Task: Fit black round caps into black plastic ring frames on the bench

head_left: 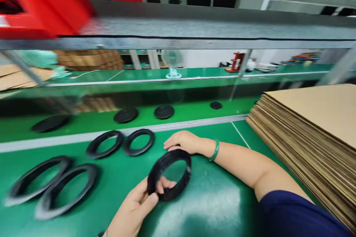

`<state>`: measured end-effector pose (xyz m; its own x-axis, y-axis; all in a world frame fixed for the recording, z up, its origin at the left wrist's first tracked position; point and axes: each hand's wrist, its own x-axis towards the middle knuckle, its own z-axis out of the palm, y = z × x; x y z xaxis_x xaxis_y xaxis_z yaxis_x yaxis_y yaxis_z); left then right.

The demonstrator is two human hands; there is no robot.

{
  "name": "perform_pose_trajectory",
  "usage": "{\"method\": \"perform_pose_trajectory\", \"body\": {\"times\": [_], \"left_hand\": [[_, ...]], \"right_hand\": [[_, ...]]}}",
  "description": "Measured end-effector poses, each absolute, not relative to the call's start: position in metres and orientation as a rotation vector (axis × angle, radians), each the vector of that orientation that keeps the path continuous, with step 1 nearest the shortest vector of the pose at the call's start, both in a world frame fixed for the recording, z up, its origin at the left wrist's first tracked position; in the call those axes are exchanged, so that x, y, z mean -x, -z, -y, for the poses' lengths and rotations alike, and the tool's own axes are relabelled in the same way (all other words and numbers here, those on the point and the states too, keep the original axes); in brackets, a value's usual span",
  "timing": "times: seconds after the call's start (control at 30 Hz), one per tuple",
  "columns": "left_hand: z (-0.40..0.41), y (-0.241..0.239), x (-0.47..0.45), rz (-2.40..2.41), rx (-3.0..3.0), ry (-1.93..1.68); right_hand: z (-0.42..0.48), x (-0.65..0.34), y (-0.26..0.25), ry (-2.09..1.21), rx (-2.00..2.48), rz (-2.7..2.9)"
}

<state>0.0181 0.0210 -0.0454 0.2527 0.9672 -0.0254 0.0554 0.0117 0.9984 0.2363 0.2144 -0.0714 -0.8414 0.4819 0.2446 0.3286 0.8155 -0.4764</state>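
My left hand (139, 202) grips a black ring (180, 188), thumb on the near side and fingers reaching through its opening. The ring is tilted up off the green work surface (211, 207). Just behind its upper rim is my right hand (183, 141), with fingers stretched to the left and a green bangle (214, 150) at the wrist. Whether those fingers touch the ring I cannot tell. To the left lie a pair of larger black rings (66, 207), blurred and overlapping in view, and two smaller black rings (139, 152) farther back.
Stacked cardboard sheets (300, 148) rise at the right. Beyond a metal strip (194, 123), several black discs (164, 112) sit on a green surface. A metal shelf (194, 26) crosses overhead, carrying a red bin (50, 3) at the left. A small fan (172, 61) stands farther back.
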Motion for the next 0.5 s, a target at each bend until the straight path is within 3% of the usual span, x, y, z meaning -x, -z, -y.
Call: {"method": "perform_pose_trajectory", "body": {"times": [0.1, 0.23, 0.5], "left_hand": [[-0.036, 0.068, -0.015, -1.166, -1.046, -0.818], [-0.054, 0.067, -0.002, -1.183, -0.99, -0.736], [-0.064, 0.082, 0.008, -1.172, -1.006, -0.812]], "right_hand": [[-0.256, -0.287, 0.057, -0.321, 1.278, 2.309], [-0.297, -0.369, 0.052, -0.13, 1.751, 1.899], [-0.335, -0.425, 0.066, -0.172, 1.972, 1.727]]}}
